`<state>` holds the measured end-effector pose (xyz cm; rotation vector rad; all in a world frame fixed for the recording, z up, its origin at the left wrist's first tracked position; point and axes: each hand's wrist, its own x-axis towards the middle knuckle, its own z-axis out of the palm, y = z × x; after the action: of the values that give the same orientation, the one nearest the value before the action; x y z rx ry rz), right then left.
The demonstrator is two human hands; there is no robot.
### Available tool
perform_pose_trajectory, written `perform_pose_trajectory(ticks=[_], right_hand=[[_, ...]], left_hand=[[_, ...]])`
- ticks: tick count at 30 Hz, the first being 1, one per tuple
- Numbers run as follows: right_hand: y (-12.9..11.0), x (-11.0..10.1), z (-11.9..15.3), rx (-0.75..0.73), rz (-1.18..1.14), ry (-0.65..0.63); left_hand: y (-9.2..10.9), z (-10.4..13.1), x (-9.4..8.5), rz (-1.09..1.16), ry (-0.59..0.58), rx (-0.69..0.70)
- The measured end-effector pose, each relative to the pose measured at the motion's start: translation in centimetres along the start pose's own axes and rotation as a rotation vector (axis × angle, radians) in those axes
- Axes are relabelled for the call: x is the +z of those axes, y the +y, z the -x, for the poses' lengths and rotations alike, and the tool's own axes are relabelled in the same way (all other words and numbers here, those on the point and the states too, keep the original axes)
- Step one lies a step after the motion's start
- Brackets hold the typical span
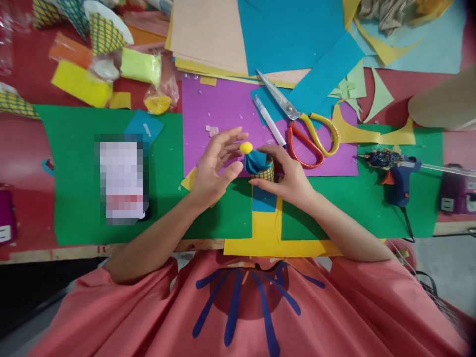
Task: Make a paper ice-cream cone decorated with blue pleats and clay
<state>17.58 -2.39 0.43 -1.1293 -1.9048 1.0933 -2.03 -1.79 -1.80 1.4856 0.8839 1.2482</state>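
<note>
A small craft piece (262,166) has a blue cone-shaped part, a yellow ball (246,148) at its tip and a yellow-and-green checked band. It lies tilted, with the ball toward the left. My right hand (292,173) holds the checked band between thumb and fingers. Just left of the ball, my left hand (219,166) has its fingers apart and nothing in it. Behind my right hand lie scissors (290,110) with red and yellow handles and a white pen (269,120) on purple paper (226,104).
A blurred-out phone (122,178) lies on green paper (74,148) at the left. A blue glue gun (399,183) rests at the right, near a pale cylinder (444,101). Clay packets (141,66), checked cones (106,32) and stacked paper (208,34) lie at the back.
</note>
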Motion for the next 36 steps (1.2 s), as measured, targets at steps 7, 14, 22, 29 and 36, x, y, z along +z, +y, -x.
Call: perform_pose_trajectory(ticks=[7,14,22,29,36], right_hand=[[-0.2,1.3,0.5,0.137,-0.174,0.134],[-0.5,1.1,0.8,0.066,-0.116,0.101],[-1.6,-1.6,-0.2,0.056,-0.146,0.157],[-1.6,-1.8,-0.9,0.125,-0.425,0.021],[-1.5,-1.7,-0.8,0.144,-0.446,-0.003]], left_hand=[[0.3,0.9,1.1,0.049,-0.189,-0.276],[0.3,0.4,1.7,0.176,-0.116,-0.319],[0.0,-0.6,0.6,0.320,-0.135,-0.440],[-0.3,-0.5,0.5,0.284,-0.228,-0.495],[0.2,-0.6,0.8,0.246,-0.257,-0.497]])
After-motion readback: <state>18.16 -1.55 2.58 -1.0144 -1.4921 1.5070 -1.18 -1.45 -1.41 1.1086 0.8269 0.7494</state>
